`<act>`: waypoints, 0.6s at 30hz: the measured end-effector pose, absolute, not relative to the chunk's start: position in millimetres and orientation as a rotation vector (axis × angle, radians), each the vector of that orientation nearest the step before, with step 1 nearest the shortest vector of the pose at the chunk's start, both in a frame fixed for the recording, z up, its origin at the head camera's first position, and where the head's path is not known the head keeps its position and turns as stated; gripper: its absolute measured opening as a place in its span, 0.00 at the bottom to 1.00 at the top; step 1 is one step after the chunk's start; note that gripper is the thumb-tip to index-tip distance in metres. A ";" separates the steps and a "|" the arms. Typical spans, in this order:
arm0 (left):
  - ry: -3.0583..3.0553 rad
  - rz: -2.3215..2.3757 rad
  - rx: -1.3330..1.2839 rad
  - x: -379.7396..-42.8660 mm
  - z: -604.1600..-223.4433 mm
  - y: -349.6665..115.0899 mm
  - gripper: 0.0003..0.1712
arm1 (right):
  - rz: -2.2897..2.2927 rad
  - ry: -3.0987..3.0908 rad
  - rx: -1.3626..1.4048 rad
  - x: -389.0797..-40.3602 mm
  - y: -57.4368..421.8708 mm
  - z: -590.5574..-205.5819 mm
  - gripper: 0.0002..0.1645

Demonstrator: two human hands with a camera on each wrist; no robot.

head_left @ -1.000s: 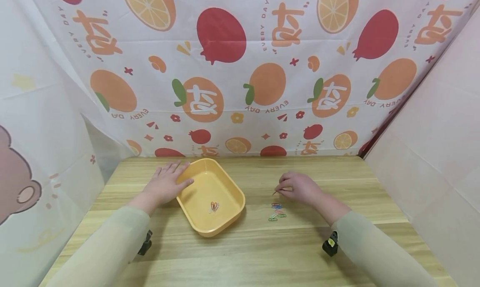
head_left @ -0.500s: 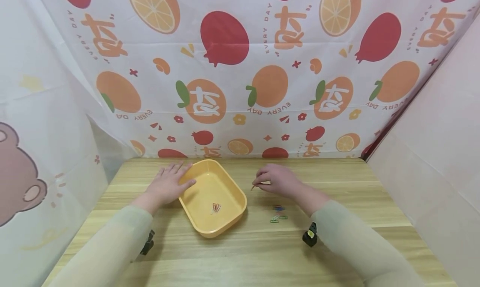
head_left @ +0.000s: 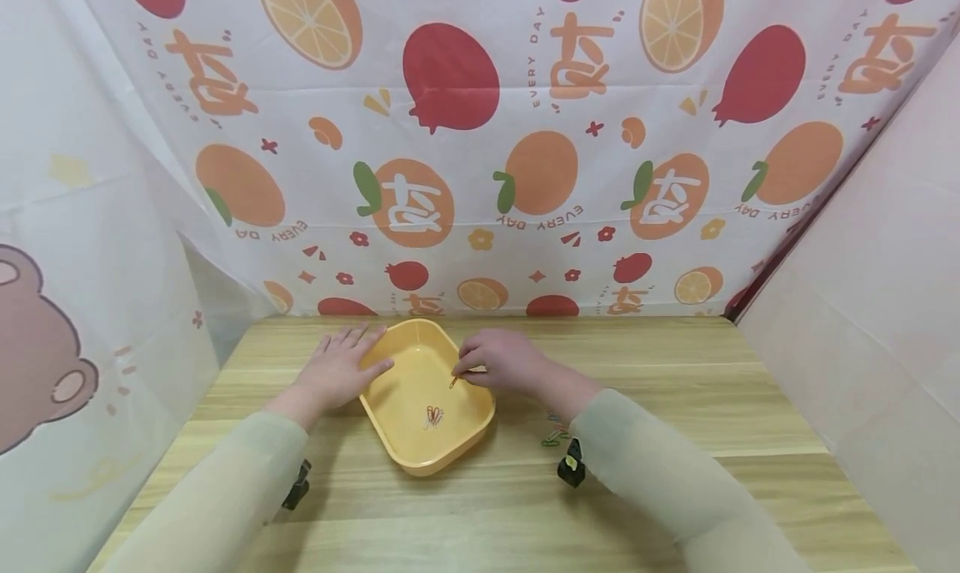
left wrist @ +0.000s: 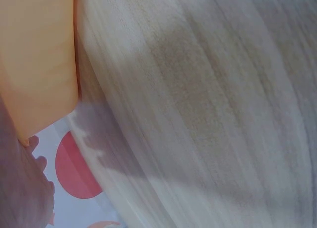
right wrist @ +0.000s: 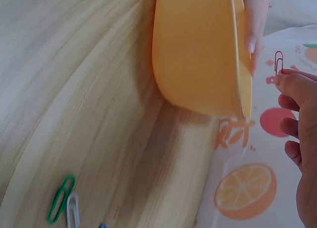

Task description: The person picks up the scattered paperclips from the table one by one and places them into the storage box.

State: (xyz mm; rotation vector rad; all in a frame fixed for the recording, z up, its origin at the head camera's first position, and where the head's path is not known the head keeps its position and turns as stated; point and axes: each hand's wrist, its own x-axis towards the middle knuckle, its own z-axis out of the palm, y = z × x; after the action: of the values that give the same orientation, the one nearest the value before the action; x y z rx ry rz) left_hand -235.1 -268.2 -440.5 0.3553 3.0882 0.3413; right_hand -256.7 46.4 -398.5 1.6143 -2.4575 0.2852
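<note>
A yellow plastic tray (head_left: 405, 459) stands at an angle on the table, with a small cluster of red and pale paper clips (head_left: 433, 416) on its floor. My left hand (head_left: 335, 375) lies with spread fingers on the tray's left rim, the thumb reaching over the inside. Between thumb and fingertip my right hand (head_left: 501, 361) pinches a red paper clip (right wrist: 279, 63), held above the right side of the tray. Loose paper clips (head_left: 555, 437) lie on the table right of the tray, partly hidden by the right forearm; a green clip (right wrist: 61, 199) and a white clip (right wrist: 73, 211) show in the right wrist view.
The wooden table (head_left: 480, 523) ends at a white curtain (head_left: 480, 265) with fruit prints at the back. White cloth walls hang on both sides. Each wrist carries a black camera (head_left: 572, 465) on its strap.
My right hand has moved left from near the loose clips to above the tray, carrying the red paper clip. The left hand has kept its place on the rim.
</note>
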 end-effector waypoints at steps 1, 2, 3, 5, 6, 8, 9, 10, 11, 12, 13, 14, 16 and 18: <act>3.089 0.337 0.356 -235.1 -440.7 -268.6 0.44 | 0.269 -2.459 1.622 -256.5 42.7 -398.6 0.07; 3.088 0.334 0.356 -235.2 -440.9 -268.8 0.43 | 0.249 -2.460 1.635 -256.2 39.1 -398.8 0.07; 3.089 0.331 0.354 -235.1 -441.0 -269.0 0.43 | 0.237 -2.458 1.656 -255.8 35.5 -399.1 0.07; 3.086 0.324 0.353 -235.4 -441.6 -269.2 0.43 | 0.198 -2.448 1.692 -255.3 28.8 -401.0 0.07; 3.086 0.322 0.352 -235.5 -441.7 -269.1 0.43 | 0.186 -2.444 1.710 -255.0 25.6 -402.0 0.07; 3.085 0.322 0.351 -235.8 -441.5 -268.7 0.44 | 0.146 -2.439 1.738 -254.2 19.5 -404.7 0.07; 3.086 0.324 0.350 -235.9 -441.2 -268.4 0.43 | 0.127 -2.435 1.752 -253.8 16.5 -406.1 0.07; 3.087 0.329 0.349 -235.9 -440.8 -268.1 0.43 | 0.101 -2.428 1.763 -253.3 13.7 -407.7 0.07; 3.088 0.333 0.349 -235.8 -440.4 -267.8 0.43 | 0.078 -2.424 1.776 -252.9 11.0 -409.3 0.07; 3.089 0.336 0.350 -235.9 -440.2 -267.7 0.43 | 0.057 -2.426 1.787 -252.4 8.5 -410.8 0.07; 3.089 0.338 0.350 -236.0 -440.2 -267.6 0.43 | 0.032 -2.430 1.794 -252.0 6.2 -412.5 0.07; 3.089 0.340 0.351 -236.1 -440.2 -267.6 0.43 | 0.011 -2.439 1.798 -251.3 4.0 -413.5 0.07; 3.088 0.342 0.354 -236.0 -440.1 -267.5 0.43 | -0.029 -2.460 1.806 -250.8 -0.1 -416.3 0.07; 3.088 0.342 0.353 -236.0 -440.0 -267.7 0.43 | -0.065 -2.479 1.808 -250.6 -3.8 -418.7 0.07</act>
State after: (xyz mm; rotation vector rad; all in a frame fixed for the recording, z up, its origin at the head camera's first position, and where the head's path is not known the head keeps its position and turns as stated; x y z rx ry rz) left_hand -236.0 -267.7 -440.0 0.3532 3.0877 0.3423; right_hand -250.6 -3.8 -418.7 1.8077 -2.4786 -0.0648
